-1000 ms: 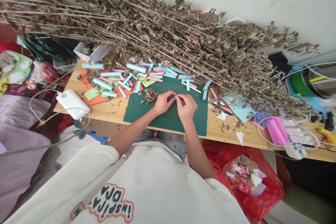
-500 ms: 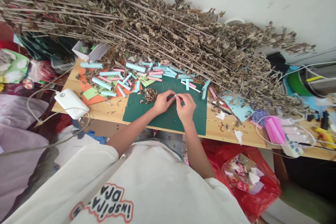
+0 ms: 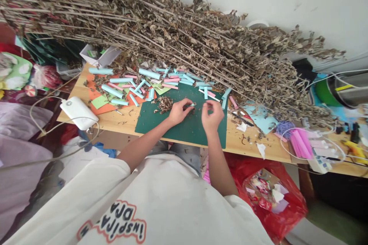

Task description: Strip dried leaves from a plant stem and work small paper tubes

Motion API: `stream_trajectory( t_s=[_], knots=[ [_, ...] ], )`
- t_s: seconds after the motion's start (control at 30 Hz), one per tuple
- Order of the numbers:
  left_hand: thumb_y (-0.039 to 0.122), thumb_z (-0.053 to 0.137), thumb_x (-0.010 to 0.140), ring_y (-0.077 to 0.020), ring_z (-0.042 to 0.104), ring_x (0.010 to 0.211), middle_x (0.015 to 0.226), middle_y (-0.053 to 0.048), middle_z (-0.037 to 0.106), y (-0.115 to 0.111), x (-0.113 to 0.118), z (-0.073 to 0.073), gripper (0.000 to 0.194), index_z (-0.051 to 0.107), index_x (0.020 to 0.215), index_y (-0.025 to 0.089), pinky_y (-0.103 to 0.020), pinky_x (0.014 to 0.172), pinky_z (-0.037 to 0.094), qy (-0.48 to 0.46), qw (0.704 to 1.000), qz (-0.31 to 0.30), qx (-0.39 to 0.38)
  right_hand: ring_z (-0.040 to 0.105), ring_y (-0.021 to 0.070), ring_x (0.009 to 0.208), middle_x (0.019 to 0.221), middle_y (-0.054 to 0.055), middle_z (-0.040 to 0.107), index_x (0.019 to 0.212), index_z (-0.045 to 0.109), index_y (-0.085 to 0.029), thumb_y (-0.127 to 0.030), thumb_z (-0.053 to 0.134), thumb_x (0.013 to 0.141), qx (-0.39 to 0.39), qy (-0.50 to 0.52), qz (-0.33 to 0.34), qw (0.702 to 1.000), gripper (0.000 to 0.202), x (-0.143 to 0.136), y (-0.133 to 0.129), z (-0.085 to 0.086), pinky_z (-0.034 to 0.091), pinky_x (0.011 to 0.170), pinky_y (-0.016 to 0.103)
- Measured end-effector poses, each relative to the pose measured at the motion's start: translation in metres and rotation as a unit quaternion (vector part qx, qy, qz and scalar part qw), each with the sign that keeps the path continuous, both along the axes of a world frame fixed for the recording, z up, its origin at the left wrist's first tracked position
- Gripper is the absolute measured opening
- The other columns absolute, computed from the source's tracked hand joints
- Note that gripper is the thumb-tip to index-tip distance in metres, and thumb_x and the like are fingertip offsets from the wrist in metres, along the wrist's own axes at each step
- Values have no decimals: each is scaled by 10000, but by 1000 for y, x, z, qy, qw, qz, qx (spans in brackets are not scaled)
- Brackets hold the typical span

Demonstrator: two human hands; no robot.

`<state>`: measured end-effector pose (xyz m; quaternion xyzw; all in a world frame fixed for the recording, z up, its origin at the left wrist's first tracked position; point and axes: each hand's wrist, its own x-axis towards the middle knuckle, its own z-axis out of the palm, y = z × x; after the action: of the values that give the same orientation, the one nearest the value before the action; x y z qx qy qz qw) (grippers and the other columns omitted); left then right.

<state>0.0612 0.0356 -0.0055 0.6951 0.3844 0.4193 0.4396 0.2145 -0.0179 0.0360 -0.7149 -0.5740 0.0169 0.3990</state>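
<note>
My left hand (image 3: pixel 178 111) pinches a short light-blue paper tube (image 3: pixel 193 104) between thumb and fingertips, just above the green mat (image 3: pixel 184 132). Dark crumbs show at the tube's right end. To the right of it, apart from the tube, is my right hand (image 3: pixel 212 116), its fingers loosely curled and seemingly parted, with nothing visible in them. A small heap of crumbled dry leaves (image 3: pixel 165 104) lies on the mat left of my left hand. Several blue paper tubes (image 3: pixel 149 73) and pink ones (image 3: pixel 170 85) are scattered behind the mat.
Long bundles of dried stalks and leaves (image 3: pixel 172 34) cover the back of the wooden table (image 3: pixel 126 122). A white power bank (image 3: pixel 79 113) with a cable sits at left. A black pen (image 3: pixel 243 119) lies at right, and a red bag (image 3: pixel 287 214) hangs below the edge.
My right hand has come away from the tube and moved to the right, its fingers loosening. My left hand stays nearly in place with the tube.
</note>
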Motion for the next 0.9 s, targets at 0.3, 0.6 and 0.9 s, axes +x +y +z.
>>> stream_trajectory(
  t_s=[0.3,0.6,0.9],
  knots=[
    [298,640,867,-151,689,831,901,-36,705,0,0,-3,151,624,963,182,-244,731,571,-3,1000,8,0,481,295,983,973,180,640,988,606,-117,-98,394,856,-225,-266,-51,936,251,61,43,-16,380,845,401],
    [328,636,870,-147,690,824,896,-31,702,1,1,-5,166,624,955,185,-242,729,576,0,1000,11,1,572,285,1086,965,133,651,928,622,-170,-121,502,804,-117,-126,-39,984,179,67,5,18,456,908,419],
    [323,648,858,-149,690,836,897,-31,703,2,1,-9,177,622,960,181,-241,726,578,-6,1000,8,1,677,203,884,950,63,691,958,658,-179,-362,689,775,161,265,-88,947,260,24,-12,51,557,795,360]
  ],
)
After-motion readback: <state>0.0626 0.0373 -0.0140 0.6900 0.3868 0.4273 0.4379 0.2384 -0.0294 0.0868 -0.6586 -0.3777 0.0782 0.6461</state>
